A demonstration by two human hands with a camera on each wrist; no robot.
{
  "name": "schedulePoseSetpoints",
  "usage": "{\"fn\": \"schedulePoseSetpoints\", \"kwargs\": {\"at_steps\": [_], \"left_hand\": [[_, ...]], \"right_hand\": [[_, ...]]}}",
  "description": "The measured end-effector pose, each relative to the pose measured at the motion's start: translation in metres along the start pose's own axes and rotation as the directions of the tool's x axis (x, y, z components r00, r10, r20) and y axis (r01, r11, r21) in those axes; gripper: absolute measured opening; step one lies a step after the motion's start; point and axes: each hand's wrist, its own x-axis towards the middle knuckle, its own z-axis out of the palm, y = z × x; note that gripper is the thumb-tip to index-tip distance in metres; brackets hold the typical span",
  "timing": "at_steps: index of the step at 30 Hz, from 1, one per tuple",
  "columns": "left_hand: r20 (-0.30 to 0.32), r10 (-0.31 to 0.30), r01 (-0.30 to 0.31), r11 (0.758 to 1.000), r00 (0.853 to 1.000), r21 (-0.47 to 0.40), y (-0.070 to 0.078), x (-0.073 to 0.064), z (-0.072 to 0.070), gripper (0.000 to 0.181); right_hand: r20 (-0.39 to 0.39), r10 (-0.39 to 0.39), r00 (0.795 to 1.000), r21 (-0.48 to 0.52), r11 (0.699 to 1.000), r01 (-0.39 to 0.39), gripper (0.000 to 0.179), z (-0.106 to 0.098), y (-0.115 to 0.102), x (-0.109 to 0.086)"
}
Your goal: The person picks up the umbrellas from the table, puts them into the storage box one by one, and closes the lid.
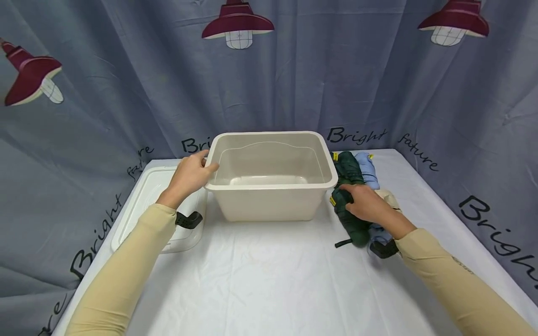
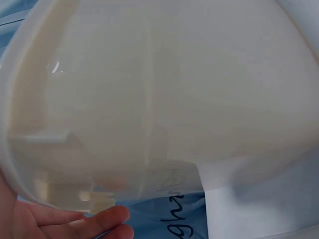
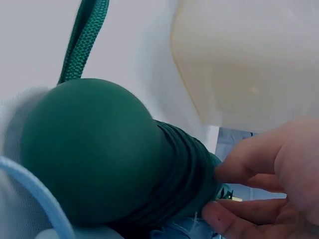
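Observation:
A cream plastic bin stands upright on the table, its inside bare. My left hand grips its left rim, thumb over the edge; the left wrist view shows fingers on the outer side. To the right of the bin lies a dark green folded umbrella with a rounded handle end and a wrist strap. My right hand pinches this umbrella between thumb and fingers, away from its handle end. Beyond it is another dark green folded umbrella.
Light blue and beige folded umbrellas lie beside the green ones, with a blue one partly under my right wrist. A translucent white lid lies flat left of the bin. Grey-blue curtains hang round the white table.

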Motion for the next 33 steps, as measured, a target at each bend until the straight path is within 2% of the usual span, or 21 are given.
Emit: {"fn": "schedulePoseSetpoints", "kwargs": {"at_steps": [5,13,23,33], "left_hand": [[0.014,-0.035,0.036,0.999,0.999,-0.018,-0.002,0.001,0.004,0.070],[0.007,-0.044,0.044,0.997,0.999,-0.057,-0.004,-0.001,0.006,0.066],[0.003,0.012,-0.012,0.997,1.000,-0.073,-0.007,-0.003,0.009,0.061],[-0.001,0.020,-0.020,0.997,1.000,-0.076,-0.007,-0.003,0.009,0.062]], "right_hand": [[-0.023,-0.059,0.998,0.030,0.998,0.060,0.058,-0.003,0.003,0.000],[-0.053,-0.099,0.994,0.033,0.994,0.101,0.062,-0.002,0.003,0.001],[-0.028,-0.053,0.998,0.019,0.998,0.053,0.076,0.003,-0.001,0.003],[-0.069,-0.044,0.997,0.003,0.999,0.044,0.078,0.006,-0.009,0.003]]}}
